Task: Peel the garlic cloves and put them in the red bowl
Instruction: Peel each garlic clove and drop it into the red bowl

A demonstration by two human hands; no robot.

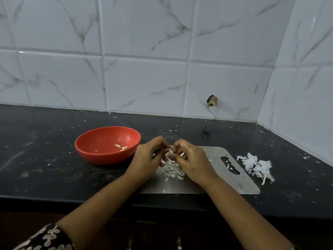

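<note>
Garlic clove sits between the two hands, pinched at the fingertips of both and held just above the far-left part of a steel cutting board. Left hand comes in from the left, fingers curled onto the clove. Right hand meets it from the right, thumb and forefinger curled on the same clove. Clove: small, pale cream, smooth where visible. Fingers hide most of it, so how far it is peeled cannot be told. Directly under the hands, a scatter of white peel scraps lies on the board. Red bowl stands on the black counter just left of the left hand and holds a few peeled cloves, pale yellow and elongated. Larger heap of papery white skins, with a stem, lies on the counter right of the board.
</note>
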